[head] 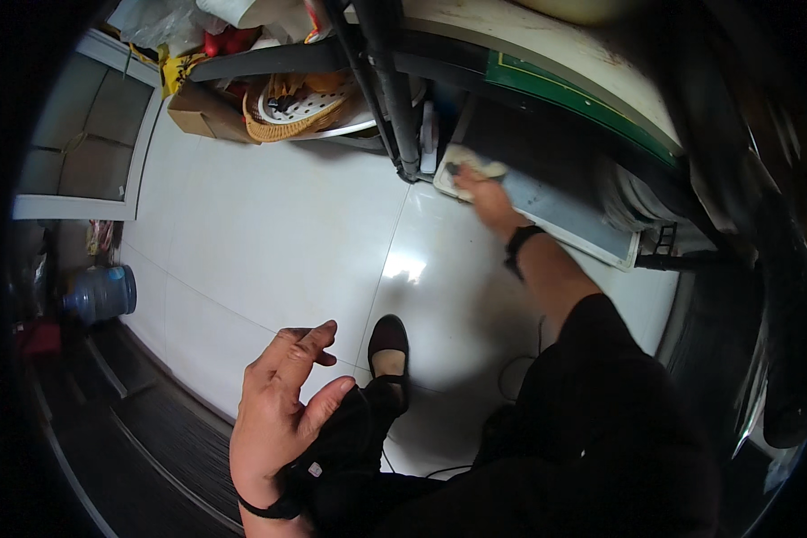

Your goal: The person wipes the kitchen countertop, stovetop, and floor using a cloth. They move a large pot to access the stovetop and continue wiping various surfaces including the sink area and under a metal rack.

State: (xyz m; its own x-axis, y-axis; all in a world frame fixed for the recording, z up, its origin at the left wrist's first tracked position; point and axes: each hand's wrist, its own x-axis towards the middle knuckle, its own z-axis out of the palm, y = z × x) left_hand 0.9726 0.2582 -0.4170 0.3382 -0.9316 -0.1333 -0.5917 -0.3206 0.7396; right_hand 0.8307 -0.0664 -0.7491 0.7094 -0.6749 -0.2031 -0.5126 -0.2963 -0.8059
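My right hand reaches down at the upper right and presses a pale cloth with dark patches, its fingers blurred. The cloth lies at the near left corner of a grey panel with a white rim, low under a shelf or counter. My left hand is raised at the lower middle, holding nothing, its thumb and bent fingers apart. Each wrist wears a black band.
A wicker basket, a cardboard box and a black metal frame post stand at the top. A large blue water bottle lies at the left. My shoe is on the pale tiled floor; a thin cable runs nearby.
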